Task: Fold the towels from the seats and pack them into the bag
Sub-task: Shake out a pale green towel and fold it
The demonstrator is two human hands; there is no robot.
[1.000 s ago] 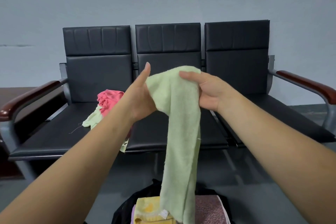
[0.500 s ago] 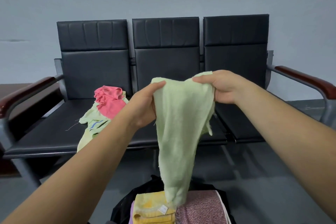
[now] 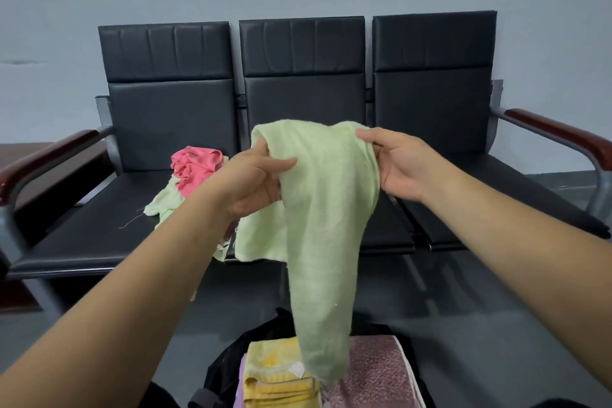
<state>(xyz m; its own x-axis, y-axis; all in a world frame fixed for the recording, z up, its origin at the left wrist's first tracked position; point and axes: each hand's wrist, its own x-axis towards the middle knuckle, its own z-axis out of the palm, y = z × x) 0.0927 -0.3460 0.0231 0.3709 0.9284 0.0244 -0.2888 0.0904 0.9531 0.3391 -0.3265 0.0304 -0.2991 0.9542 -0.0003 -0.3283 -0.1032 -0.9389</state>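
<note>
Both hands have drawn apart since the earlier frame, so the green towel (image 3: 324, 225) now hangs from a wider top edge, probably to find its corners before the first fold.

Nearest, at the bottom edge, the black bag (image 3: 228, 364) lies open. A folded yellow towel (image 3: 275, 378) and a folded mauve towel (image 3: 374, 371) sit side by side inside it, so packing is partly done. The green towel's lower tip dangles right over them, between the two.

Higher up, the left hand (image 3: 255, 182) pinches the towel's left side, thumb across the front and fingers curled behind. The right hand (image 3: 397, 166) pinches the right end of the top edge between fingertips and thumb. The cloth is held in the air, clear of the bench.

Beyond, on the left seat (image 3: 99, 228), a crumpled pink towel (image 3: 195, 166) rests on a pale green towel (image 3: 165, 202), both unfolded and apparently still to do.
</note>
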